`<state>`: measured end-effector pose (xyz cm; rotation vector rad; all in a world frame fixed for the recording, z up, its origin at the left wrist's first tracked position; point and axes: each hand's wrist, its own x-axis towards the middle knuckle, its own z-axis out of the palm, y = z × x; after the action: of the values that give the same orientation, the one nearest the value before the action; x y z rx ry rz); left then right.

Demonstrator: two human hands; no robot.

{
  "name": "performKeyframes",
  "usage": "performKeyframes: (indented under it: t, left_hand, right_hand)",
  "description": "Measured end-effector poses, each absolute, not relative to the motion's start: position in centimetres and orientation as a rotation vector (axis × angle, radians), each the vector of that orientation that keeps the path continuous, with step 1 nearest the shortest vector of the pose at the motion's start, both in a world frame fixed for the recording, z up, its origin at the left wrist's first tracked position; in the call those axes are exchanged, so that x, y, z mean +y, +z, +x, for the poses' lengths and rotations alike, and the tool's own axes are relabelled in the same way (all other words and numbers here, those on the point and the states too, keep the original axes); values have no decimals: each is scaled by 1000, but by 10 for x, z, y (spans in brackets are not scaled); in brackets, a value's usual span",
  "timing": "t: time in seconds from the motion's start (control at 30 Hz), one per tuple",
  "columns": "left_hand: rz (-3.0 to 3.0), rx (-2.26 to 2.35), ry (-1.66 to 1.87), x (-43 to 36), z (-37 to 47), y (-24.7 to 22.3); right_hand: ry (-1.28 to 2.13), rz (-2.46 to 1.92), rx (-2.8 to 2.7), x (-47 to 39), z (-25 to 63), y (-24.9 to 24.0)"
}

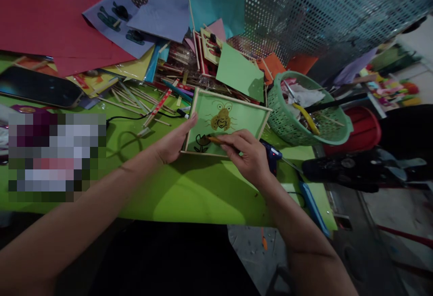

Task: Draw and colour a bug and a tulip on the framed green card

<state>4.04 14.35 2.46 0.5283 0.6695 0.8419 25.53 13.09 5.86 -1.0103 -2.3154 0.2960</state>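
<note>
My left hand (176, 140) grips the left edge of a green card framed with thin wooden sticks (250, 113), tilted above the table. On the card are a yellow-brown bee-like bug drawing (221, 118) and, below it, a black-outlined flower (202, 143). Between the thumb and fingers of my right hand (245, 152) is an orange-brown coloured pencil, or a similar thin stick (216, 140). Its tip meets the flower. Part of the card's lower right lies hidden behind my right hand.
A green plastic basket (275, 120) of tools stands to the right, near a blue glue gun (272, 152). Loose wooden sticks (131, 97), coloured paper (240, 68) and a phone (39, 86) crowd the back and left. A perforated metal panel (287, 21) rises behind.
</note>
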Motion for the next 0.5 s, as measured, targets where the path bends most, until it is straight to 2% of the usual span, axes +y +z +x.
performKeyframes:
  t: [0.5]
  left_hand:
    - [533, 624, 853, 144, 42, 19]
  right_hand:
    - [278, -979, -2332, 130, 247, 56]
